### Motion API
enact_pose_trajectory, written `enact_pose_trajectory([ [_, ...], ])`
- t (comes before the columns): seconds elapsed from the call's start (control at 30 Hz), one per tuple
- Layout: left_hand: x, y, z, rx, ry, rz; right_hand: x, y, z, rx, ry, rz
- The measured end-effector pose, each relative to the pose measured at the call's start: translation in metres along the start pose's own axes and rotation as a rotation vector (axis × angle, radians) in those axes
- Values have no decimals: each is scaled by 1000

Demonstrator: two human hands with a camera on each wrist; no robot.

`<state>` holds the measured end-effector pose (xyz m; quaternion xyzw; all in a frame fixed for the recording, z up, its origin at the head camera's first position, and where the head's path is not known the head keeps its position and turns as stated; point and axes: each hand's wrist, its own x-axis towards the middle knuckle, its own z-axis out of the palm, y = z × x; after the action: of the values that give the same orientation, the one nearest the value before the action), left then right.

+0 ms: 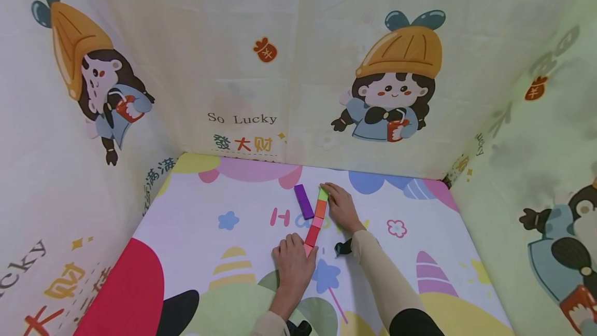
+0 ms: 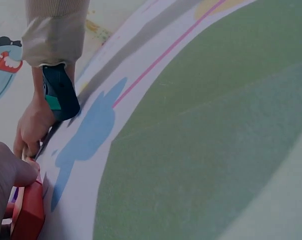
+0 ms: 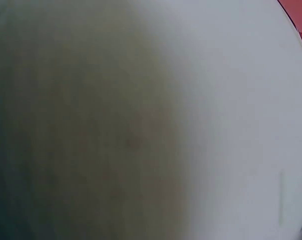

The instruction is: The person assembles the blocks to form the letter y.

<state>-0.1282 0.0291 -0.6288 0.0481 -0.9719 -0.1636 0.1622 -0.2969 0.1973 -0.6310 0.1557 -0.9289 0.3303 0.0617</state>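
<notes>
Several coloured blocks form a slightly bent row on the printed mat: a green block (image 1: 323,195) at the far end, then an orange block (image 1: 320,209), a pink block (image 1: 317,222), a red block (image 1: 313,236) and a near pink block (image 1: 308,249). My left hand (image 1: 295,266) grips the near end between thumb and fingers; in the left wrist view its thumb lies over a red-looking block (image 2: 29,215). At the far end my right hand (image 1: 342,206) pinches the green block, its fingertips partly hidden. A purple bar (image 1: 304,202) lies left of the row, apart from it.
The mat (image 1: 252,196) carries printed shapes and letters. Cloth walls with cartoon figures rise at the back (image 1: 317,66), left and right. In the right wrist view a blurred sleeve (image 3: 90,125) covers much of the picture.
</notes>
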Motion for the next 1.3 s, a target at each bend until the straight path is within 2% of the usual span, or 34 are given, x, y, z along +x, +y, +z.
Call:
enact_pose_trajectory([
  [0.33,0,0,1,29,20,21,0,0,1,-10,14,-10],
  [0.77,1,0,-4,49,-3,14,1,2,1,3,-21,25],
  [1.17,4,2,-3,-38,-30,-39,2,3,2,-1,-25,41],
  [1.3,4,4,-4,-31,-36,-45,2,4,3,1,-26,45],
])
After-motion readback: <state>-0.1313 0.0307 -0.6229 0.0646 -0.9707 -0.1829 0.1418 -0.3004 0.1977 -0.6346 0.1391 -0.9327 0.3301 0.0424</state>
